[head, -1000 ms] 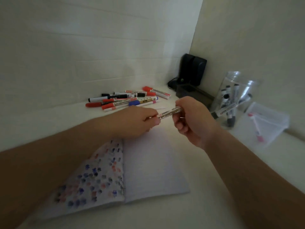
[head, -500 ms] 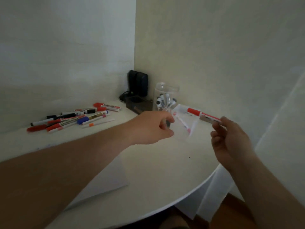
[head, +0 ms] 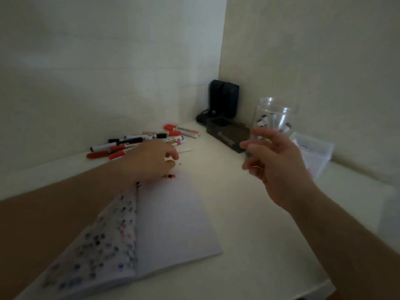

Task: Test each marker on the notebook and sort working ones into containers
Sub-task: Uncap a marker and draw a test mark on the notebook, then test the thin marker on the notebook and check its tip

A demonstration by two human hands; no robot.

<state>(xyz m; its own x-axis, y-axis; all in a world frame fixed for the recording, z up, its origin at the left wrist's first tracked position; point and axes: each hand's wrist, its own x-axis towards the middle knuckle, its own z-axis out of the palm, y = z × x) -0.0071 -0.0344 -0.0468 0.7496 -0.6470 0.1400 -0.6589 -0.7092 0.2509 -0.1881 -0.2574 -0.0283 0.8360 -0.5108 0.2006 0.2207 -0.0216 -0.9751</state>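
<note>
An open notebook (head: 173, 219) lies on the white counter (head: 249, 213), at about 6 o'clock in the view. Its left page is full of small colour dots in blue, red and dark tones, and its right page is almost blank. At the top edge of the right page there is a small red mark (head: 171, 176).

The left hand (head: 151, 161) rests at the top of the notebook, close to the centre of the view. Its fingers are curled downward and loosely closed; it is not possible to tell if it holds something. Just behind it, at about 11 o'clock, a pile of markers (head: 142, 141) lies on the counter, with red, black and blue caps, touching one another.

The right hand (head: 275, 161) is raised above the counter at about 2 o'clock, with fingers spread apart and nothing in it. Behind it stands a clear jar (head: 273, 118) with several markers upright inside. To the right of the jar, at 3 o'clock, is a clear plastic box (head: 313, 152); the picture is too blurred to tell its contents. A dark tray (head: 227, 133) lies between the marker pile and the jar, and a black device (head: 224, 98) stands in the corner of the wall, at about 1 o'clock.
</note>
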